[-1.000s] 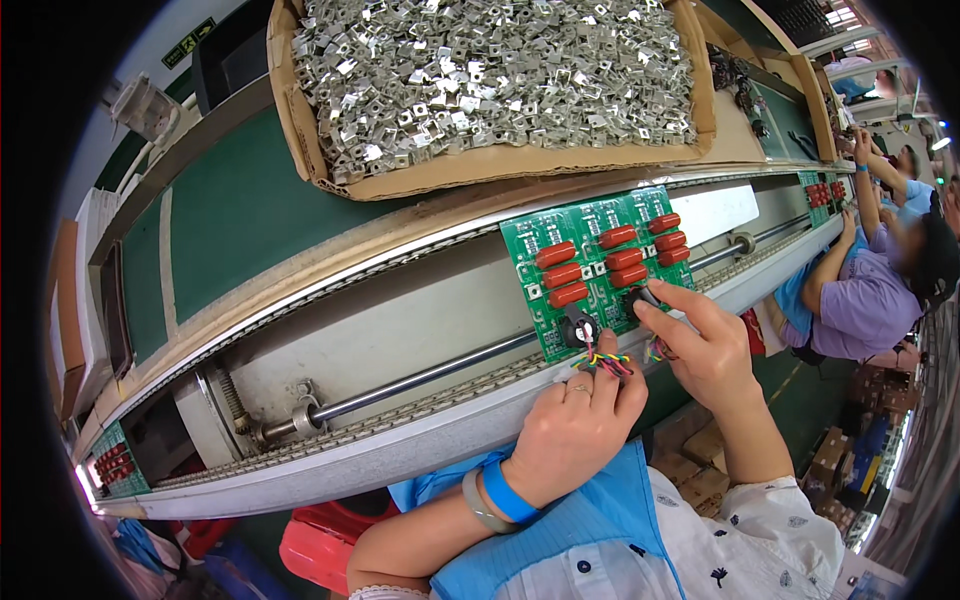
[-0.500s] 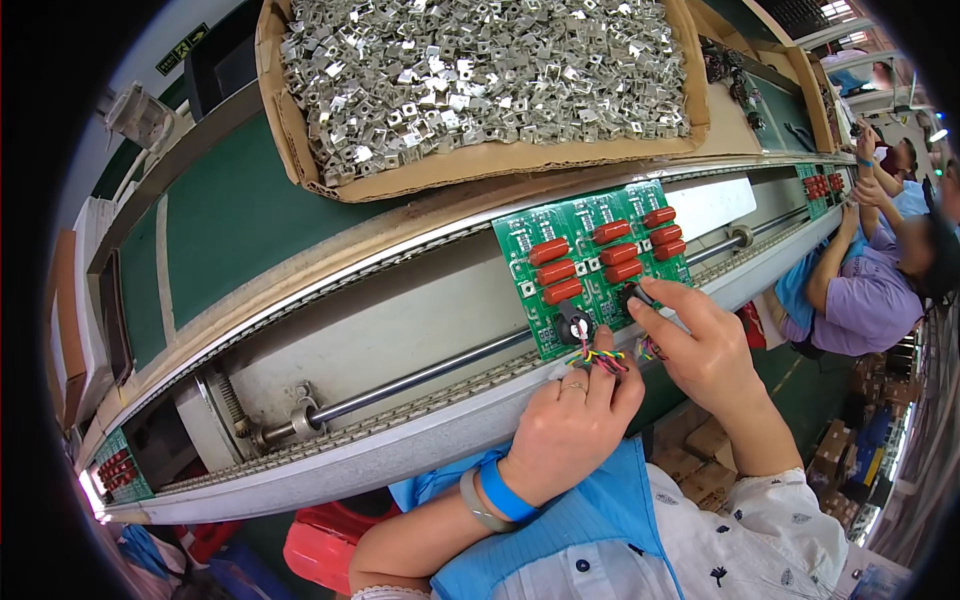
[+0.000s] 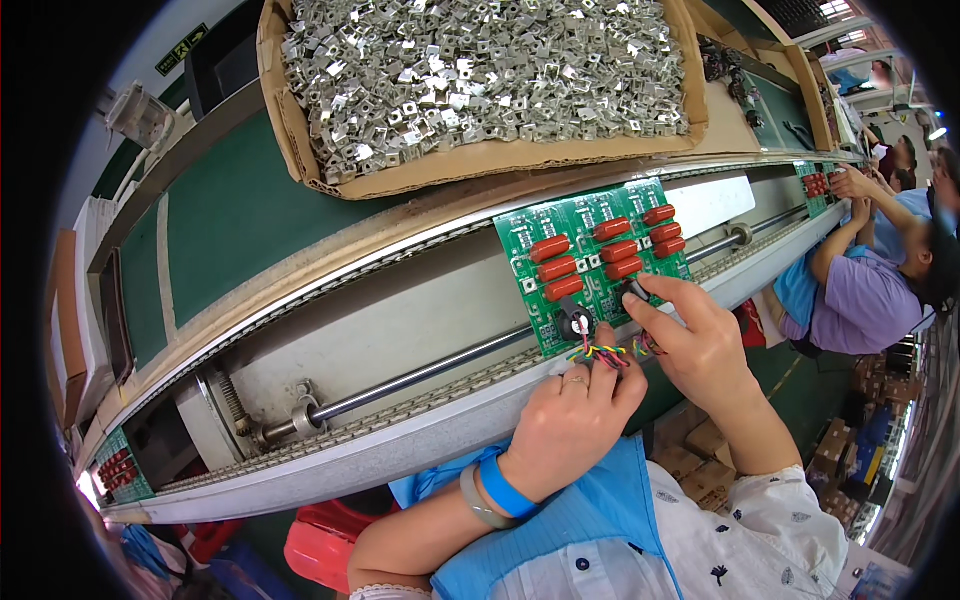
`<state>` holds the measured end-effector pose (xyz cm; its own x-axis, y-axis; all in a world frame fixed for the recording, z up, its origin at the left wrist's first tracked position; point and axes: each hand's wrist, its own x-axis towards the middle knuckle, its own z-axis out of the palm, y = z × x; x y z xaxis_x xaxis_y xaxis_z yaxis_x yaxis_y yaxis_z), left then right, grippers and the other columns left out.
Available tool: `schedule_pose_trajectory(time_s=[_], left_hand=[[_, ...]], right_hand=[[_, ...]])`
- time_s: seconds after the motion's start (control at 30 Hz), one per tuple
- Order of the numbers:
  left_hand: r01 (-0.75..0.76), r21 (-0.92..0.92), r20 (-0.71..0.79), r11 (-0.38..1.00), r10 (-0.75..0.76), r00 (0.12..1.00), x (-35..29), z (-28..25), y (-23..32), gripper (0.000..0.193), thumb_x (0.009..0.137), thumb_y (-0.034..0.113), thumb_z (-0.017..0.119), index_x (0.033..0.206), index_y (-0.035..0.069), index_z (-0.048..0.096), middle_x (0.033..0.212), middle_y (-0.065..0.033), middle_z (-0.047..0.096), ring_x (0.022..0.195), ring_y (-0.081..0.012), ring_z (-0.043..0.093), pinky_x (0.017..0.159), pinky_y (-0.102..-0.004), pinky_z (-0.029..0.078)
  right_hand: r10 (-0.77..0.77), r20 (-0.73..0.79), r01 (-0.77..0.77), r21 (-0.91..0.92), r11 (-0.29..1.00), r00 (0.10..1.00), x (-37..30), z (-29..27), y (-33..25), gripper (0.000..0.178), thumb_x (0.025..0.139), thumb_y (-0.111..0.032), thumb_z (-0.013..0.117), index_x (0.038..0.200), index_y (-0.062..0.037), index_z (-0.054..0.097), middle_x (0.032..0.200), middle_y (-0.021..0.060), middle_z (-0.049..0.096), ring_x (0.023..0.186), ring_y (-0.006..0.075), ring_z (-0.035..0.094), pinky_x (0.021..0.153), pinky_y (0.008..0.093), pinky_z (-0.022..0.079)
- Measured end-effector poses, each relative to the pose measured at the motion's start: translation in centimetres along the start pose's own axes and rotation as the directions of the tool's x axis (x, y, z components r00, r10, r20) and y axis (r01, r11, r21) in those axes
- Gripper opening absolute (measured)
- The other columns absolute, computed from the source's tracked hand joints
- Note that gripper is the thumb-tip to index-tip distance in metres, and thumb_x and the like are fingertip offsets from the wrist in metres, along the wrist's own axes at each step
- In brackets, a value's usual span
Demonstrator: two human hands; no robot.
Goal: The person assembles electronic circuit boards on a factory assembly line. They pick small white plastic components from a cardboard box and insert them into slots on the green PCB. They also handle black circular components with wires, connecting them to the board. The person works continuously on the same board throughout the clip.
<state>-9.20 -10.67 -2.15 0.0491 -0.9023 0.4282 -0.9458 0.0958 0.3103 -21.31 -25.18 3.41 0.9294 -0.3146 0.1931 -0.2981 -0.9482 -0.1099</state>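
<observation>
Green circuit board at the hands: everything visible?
The circuit board is green, flat and roughly rectangular, lying across the conveyor rails. It carries nine glossy red components in three columns of three, with small silvery clips among them. A black round part with a pale centre sits near its lower left corner. Toward its near side, the right hand pinches a dark part, partly hidden. The left hand is at coloured wires beside it; contact is unclear.
</observation>
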Motion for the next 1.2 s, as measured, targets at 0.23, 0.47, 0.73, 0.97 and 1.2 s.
schedule_pose_trajectory(time_s=[0.23,0.47,0.73,0.97,1.2], left_hand=[[-0.024,0.024,0.03,0.999,0.024,0.999,0.4,-0.6,0.1,0.037,0.081,0.016,0.067,0.117,0.006,0.067,0.125,-0.0185,0.067,0.076,-0.0142,0.066,0.055,-0.025,0.049],[-0.142,-0.206,0.207,0.968,0.185,0.96,0.9,-5.0,0.1,0.031,0.08,0.008,0.072,0.111,0.004,0.07,0.113,-0.0113,0.071,0.075,-0.0203,0.066,0.063,-0.0308,0.054],[0.145,-0.189,0.075,0.971,-0.133,0.988,6.8,-5.0,0.3,0.026,0.073,-0.008,0.076,0.096,0.003,0.073,0.084,-0.0092,0.07,0.074,-0.0255,0.064,0.066,-0.0346,0.048],[0.261,0.019,0.231,0.965,-0.258,0.938,9.3,-4.6,0.9,0.038,0.069,-0.004,0.077,0.106,0.005,0.075,0.097,-0.0091,0.053,0.088,-0.0231,0.054,0.076,-0.0334,0.045],[0.256,0.085,0.376,0.963,-0.269,0.887,10.7,-2.9,0.5,0.042,0.066,0.009,0.083,0.107,0.014,0.078,0.094,-0.0066,0.056,0.092,-0.0254,0.052,0.079,-0.0378,0.043]], right_hand=[[0.023,-0.05,-0.018,0.102,0.995,0.998,-0.4,0.0,1.1,0.041,0.073,-0.004,0.073,0.114,-0.0073,0.073,0.115,0.0126,0.068,0.096,0.0286,0.07,0.075,0.0349,0.06],[0.19,-0.334,-0.093,0.286,0.954,0.923,-2.9,1.1,2.9,0.04,0.076,-0.002,0.073,0.116,-0.0063,0.072,0.103,0.0115,0.071,0.09,0.0288,0.071,0.074,0.036,0.059],[0.233,-0.472,-0.062,0.35,0.935,0.85,-6.3,4.0,4.6,0.023,0.07,-0.004,0.074,0.092,-0.0097,0.071,0.096,0.0013,0.067,0.084,0.0199,0.06,0.076,0.0346,0.048],[0.292,-0.551,-0.044,0.418,0.908,0.781,-7.1,6.0,4.8,0.016,0.073,-0.012,0.072,0.09,-0.0118,0.071,0.099,-0.0017,0.066,0.088,0.0161,0.06,0.079,0.0328,0.048],[0.278,-0.565,-0.013,0.428,0.904,0.777,-7.7,6.6,5.7,0.012,0.079,-0.015,0.071,0.091,-0.0122,0.071,0.102,-0.0015,0.067,0.094,0.0145,0.063,0.082,0.0291,0.051]])
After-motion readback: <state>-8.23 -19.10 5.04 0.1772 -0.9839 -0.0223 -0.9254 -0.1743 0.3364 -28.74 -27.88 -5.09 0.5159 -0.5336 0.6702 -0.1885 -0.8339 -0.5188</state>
